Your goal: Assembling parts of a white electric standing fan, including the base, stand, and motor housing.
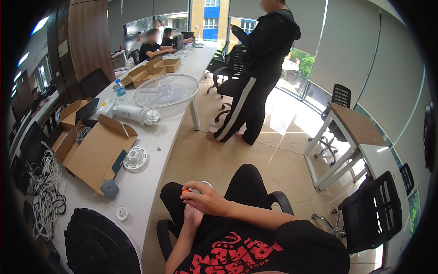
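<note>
Both my hands are together above my lap. My right hand (207,201) closes its fingers round a small orange piece (185,192), whose kind I cannot make out. Just below, my left hand (193,216) is cupped against the right, its fingers mostly covered. The rim of a white round part (205,183) shows behind my right fingers; how it is held is hidden. On the table to my left lie a white round slotted part (136,159), a dark grey star-shaped knob (109,188) and a small white cap (122,213).
The white table (157,166) bears a fan grille (166,91), a white fan body (132,113), a water bottle (120,89), an open cardboard box (98,153), tangled cables (48,192) and a black round base (100,242). A person (262,68) stands ahead; office chairs (372,210) stand right.
</note>
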`<state>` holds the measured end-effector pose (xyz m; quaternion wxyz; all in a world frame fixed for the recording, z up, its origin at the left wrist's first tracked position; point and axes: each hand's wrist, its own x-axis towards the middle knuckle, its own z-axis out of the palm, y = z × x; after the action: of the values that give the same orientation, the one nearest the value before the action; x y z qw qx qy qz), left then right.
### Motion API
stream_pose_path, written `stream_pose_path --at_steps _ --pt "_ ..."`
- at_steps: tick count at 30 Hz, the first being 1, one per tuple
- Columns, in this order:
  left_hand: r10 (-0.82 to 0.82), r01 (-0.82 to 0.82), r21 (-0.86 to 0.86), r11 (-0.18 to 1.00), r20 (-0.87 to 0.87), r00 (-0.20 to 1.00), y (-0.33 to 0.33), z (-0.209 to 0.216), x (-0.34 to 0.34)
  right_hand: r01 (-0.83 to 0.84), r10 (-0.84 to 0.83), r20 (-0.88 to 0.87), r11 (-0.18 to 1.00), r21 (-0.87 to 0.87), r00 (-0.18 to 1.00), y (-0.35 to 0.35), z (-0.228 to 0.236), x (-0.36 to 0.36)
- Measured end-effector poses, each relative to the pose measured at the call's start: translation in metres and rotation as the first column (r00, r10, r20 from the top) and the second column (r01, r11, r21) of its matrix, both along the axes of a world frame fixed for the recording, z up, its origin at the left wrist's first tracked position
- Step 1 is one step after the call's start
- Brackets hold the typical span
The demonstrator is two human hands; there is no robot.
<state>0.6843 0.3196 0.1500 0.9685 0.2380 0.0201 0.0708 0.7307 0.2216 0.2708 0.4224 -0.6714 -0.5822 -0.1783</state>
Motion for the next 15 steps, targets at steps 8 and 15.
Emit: stream_pose_path --at_steps 8,15 --pt "0.190 -0.190 0.009 0.982 -0.002 0.982 0.006 -0.006 -0.032 -0.203 0.204 -0.061 0.979 0.023 0.977 0.012 0.010 -0.022" --pt "0.317 -0.313 0.062 0.948 -0.066 0.946 0.002 0.010 -0.063 -0.326 0.326 0.016 0.945 -0.007 0.945 0.020 0.004 -0.032"
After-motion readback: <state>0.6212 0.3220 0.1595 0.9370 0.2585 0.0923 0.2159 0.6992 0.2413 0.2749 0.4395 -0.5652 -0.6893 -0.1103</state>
